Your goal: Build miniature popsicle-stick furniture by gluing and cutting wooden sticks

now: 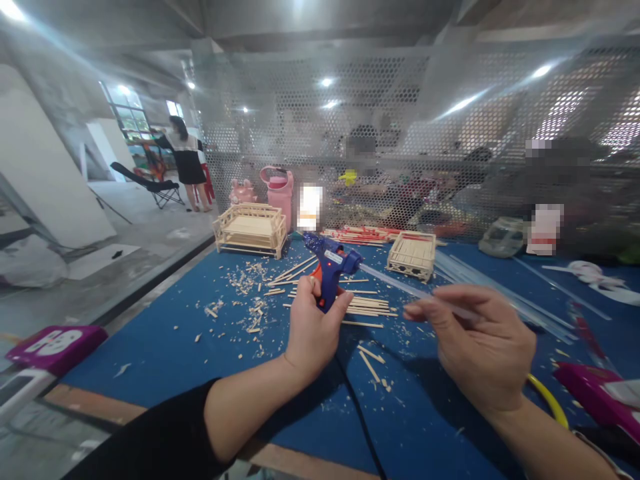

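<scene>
My left hand point(314, 327) is wrapped round the grip of a blue glue gun point(331, 261) with an orange trigger, held above the blue table point(165, 347). A clear glue stick point(395, 283) runs from the back of the gun to my right hand point(480, 343), which pinches its far end between thumb and fingers. Below the gun lie several thin wooden sticks point(367, 308) and wood chips.
A small wooden bed model point(250, 229) and a wooden crate model point(412, 255) stand at the table's back. More clear glue sticks point(505, 293) lie to the right. Behind is a perforated screen. A person point(186, 163) stands far left. A magenta object point(56, 347) sits at the left edge.
</scene>
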A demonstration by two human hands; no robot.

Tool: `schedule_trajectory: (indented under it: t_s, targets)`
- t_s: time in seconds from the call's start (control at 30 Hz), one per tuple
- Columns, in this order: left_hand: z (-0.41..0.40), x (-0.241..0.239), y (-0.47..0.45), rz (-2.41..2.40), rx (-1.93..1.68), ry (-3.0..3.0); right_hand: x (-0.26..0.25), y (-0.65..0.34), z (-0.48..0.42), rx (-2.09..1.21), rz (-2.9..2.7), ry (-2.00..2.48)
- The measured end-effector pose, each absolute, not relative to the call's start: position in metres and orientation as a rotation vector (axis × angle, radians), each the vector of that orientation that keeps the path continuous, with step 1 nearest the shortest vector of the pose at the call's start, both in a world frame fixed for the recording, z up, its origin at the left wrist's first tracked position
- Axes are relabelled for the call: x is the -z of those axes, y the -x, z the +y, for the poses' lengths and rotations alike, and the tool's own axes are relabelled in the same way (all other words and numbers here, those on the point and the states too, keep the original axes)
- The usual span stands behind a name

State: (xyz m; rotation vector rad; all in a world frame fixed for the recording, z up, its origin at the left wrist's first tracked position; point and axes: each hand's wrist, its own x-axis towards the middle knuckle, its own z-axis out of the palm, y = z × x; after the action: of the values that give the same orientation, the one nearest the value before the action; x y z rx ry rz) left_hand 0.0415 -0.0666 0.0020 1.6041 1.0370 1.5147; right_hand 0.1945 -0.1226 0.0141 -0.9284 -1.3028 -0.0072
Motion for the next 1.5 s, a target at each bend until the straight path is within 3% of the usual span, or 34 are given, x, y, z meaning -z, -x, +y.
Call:
schedule_trajectory:
  t_s: [0.17,0.43,0.6,0.77,0.83,0.9,1.0,1.07,1.17,1.5]
  targets:
    - [-0.061,-0.004,-0.041,1.060,-1.478,-1.466,-0.013,-0.198,-0.114,-0.422,-1.436,0.716]
    - [-0.078,-0.003,-0.049,0.826,-1.290,-1.609,0.005,-0.187,-0.101,-0.812,-1.570,0.914]
    - [-0.091,-0.004,-0.051,0.659,-1.067,-1.771,-0.003,-0.180,-0.103,-0.831,-1.381,0.993]
    - [-0.069,-0.011,-0.042,0.836,-1.157,-1.553,-0.017,-0.214,-0.090,-0.969,-1.290,1.053]
    - [-0.059,-0.018,-0.040,0.854,-1.246,-1.529,-0.019,-0.227,-0.085,-0.882,-1.374,1.209]
    - [-0.057,-0.027,-0.044,0.835,-1.281,-1.510,-0.018,-0.233,-0.082,-0.585,-1.492,1.327]
    - [-0.073,-0.038,-0.056,0.770,-1.015,-1.413,-0.008,-0.231,-0.082,-0.046,-1.567,1.347]
    - [-0.090,-0.039,-0.066,0.704,-0.773,-1.304,0.001,-0.227,-0.085,0.145,-1.594,1.314]
    - [-0.110,-0.032,-0.076,0.631,-0.682,-1.138,0.010,-0.223,-0.089,0.290,-1.630,1.275]
    - [-0.115,-0.015,-0.077,0.639,-0.857,-1.040,0.012,-0.223,-0.092,0.487,-1.717,1.216]
